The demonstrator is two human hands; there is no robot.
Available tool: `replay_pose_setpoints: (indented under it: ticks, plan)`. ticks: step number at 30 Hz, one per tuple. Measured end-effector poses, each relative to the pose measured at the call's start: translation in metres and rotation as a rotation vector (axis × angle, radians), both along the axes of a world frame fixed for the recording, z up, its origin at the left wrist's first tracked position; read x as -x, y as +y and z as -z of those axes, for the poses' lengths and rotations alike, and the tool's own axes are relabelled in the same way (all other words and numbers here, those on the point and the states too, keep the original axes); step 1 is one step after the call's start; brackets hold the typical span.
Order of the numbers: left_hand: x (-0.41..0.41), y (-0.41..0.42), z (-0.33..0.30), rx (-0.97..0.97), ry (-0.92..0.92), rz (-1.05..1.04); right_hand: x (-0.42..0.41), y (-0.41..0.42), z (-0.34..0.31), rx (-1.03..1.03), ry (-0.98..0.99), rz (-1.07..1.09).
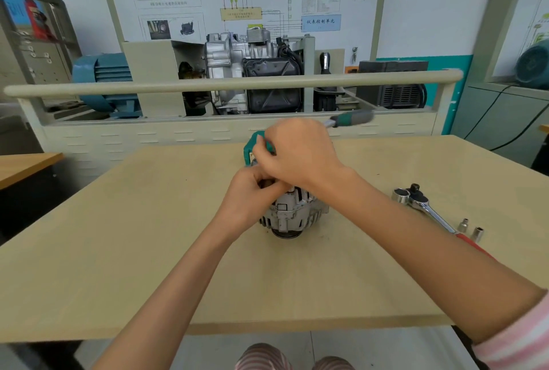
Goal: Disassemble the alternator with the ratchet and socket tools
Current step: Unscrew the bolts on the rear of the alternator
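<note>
On the pale wooden table (pixel 118 250), both hands grip the ribbed metal alternator (pixel 292 213).

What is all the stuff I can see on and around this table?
alternator: one, silver-grey, middle of the table, under both hands
table: one, light wood
ratchet: one, chrome with a red grip, lying on the table to the right
loose sockets: two, silver, upright beside the ratchet handle
green-handled tool: one, green and grey, sticking out past the right hand
teal object: one, behind the alternator, mostly hidden
engine display: one, silver and black, behind the rail
left hand: one, fingers curled on the alternator's top
right hand: one, holding the green-handled tool
</note>
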State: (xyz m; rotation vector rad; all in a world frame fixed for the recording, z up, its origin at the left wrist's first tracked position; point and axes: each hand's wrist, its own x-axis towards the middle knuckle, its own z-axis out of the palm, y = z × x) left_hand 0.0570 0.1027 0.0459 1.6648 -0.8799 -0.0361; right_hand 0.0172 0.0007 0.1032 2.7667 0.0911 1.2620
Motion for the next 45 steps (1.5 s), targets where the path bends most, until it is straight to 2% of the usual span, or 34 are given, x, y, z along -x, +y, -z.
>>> replay_pose_setpoints:
  ticks: [2,4,7,9,12,13,15,20,25,28,30,33,34,36,38,40,43,45]
  plan:
    - [0.001,0.001,-0.003,-0.01,-0.026,0.025,0.0,-0.008,-0.002,-0.177,0.065,-0.27]
    - [0.003,0.001,-0.006,-0.01,-0.038,0.05,-0.001,-0.016,-0.004,-0.339,0.108,-0.448]
    - [0.003,0.0,-0.005,0.029,-0.021,0.023,0.001,-0.017,-0.004,-0.38,0.114,-0.462]
    - [0.004,-0.004,-0.001,0.06,-0.009,-0.056,0.001,-0.01,-0.001,-0.237,0.087,-0.256]
    - [0.008,-0.01,0.003,0.071,-0.003,-0.143,-0.001,0.009,0.001,-0.005,0.01,0.289]
    - [0.009,-0.011,0.003,0.06,-0.014,-0.148,-0.002,0.012,0.001,0.02,0.005,0.374]
    - [0.009,-0.01,0.003,0.042,-0.038,-0.127,-0.002,0.012,0.0,0.03,0.007,0.401]
    - [0.004,-0.001,0.0,0.013,-0.058,-0.008,-0.001,-0.005,-0.002,0.005,0.001,0.143]
    - [0.003,0.001,-0.002,-0.016,-0.068,0.027,-0.007,-0.014,-0.002,-0.331,0.05,-0.456]
    - [0.003,0.001,-0.002,0.003,-0.027,0.02,-0.008,-0.011,0.0,-0.395,0.013,-0.52]
    - [0.003,-0.001,-0.001,0.026,-0.011,-0.023,-0.005,-0.006,0.002,-0.314,-0.016,-0.401]
    - [0.003,-0.007,0.003,0.043,-0.007,-0.108,-0.003,0.005,0.008,-0.028,-0.066,0.183]
    - [0.004,-0.009,0.003,0.042,-0.013,-0.122,-0.003,0.006,0.008,0.002,-0.064,0.314]
    - [0.005,-0.01,0.004,0.032,-0.024,-0.123,-0.001,0.007,0.005,0.014,-0.052,0.369]
    - [0.005,-0.008,0.003,0.019,-0.023,-0.083,0.001,0.004,0.004,0.005,-0.058,0.276]
    - [0.004,-0.004,0.002,0.009,-0.015,-0.034,0.002,0.0,0.004,-0.039,-0.071,0.073]
    - [0.004,-0.001,-0.001,-0.024,-0.048,0.008,0.001,-0.006,0.003,-0.253,-0.028,-0.292]
    - [0.002,0.001,-0.003,-0.045,-0.072,0.048,-0.002,-0.011,0.002,-0.356,-0.005,-0.454]
